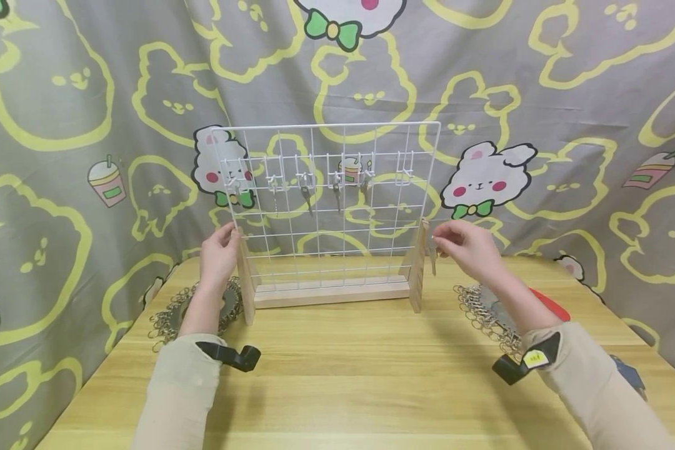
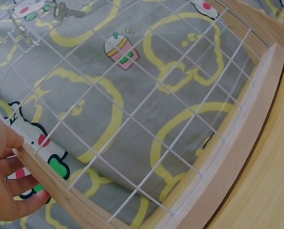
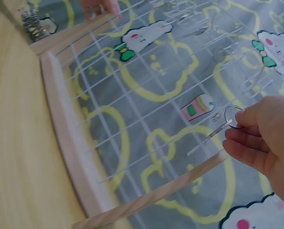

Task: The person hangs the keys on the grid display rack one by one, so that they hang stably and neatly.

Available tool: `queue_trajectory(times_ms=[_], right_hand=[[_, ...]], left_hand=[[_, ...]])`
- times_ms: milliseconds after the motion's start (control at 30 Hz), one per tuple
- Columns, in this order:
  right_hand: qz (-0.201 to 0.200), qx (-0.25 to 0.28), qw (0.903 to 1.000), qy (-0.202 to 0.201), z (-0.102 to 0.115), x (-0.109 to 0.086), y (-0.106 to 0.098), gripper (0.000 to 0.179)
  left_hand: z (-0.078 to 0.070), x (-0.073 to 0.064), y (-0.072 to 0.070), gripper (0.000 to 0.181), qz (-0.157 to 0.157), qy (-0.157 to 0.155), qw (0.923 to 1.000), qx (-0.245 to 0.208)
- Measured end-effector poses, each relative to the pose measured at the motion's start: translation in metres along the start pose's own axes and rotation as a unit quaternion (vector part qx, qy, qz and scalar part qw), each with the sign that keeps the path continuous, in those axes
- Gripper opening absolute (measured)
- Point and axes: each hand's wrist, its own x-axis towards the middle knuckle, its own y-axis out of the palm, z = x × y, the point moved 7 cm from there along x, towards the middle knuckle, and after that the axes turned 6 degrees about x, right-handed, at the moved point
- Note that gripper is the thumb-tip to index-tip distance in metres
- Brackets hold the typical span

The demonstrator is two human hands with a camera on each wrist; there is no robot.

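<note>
A white wire grid rack (image 1: 343,125) stands upright on the table in a pale wooden stand (image 1: 332,294). Several white hooks hang across its upper part, and most carry metal keys (image 1: 307,199); the far right hook (image 1: 405,172) holds none. My left hand (image 1: 218,256) grips the top of the stand's left wooden post (image 2: 60,188), thumb on one side and fingers on the other. Beside the right post, my right hand (image 1: 472,250) pinches a metal ring (image 3: 233,116) between thumb and fingertips. A key (image 3: 208,138) dangles from that ring, apart from the grid.
On the left, metal rings (image 1: 163,322) lie around a grey round piece (image 1: 233,300), partly behind my left forearm. More rings (image 1: 484,315) and a red item (image 1: 551,304) lie by my right forearm. A blue object (image 1: 629,375) sits near the right edge. A patterned curtain (image 1: 292,81) hangs behind.
</note>
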Motion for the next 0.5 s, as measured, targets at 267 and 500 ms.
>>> queue_trajectory(times_ms=[267,500], right_hand=[[-0.038,0.002,0.999,-0.021,0.021,0.028,-0.019,0.008],[-0.053,0.013,0.9982,-0.024,0.039,0.048,-0.027,0.012]], left_hand=[[0.0,0.0,-0.001,0.044,-0.002,-0.003,1.0,0.0],[0.001,0.0,0.0,0.043,-0.002,-0.002,1.0,0.002]])
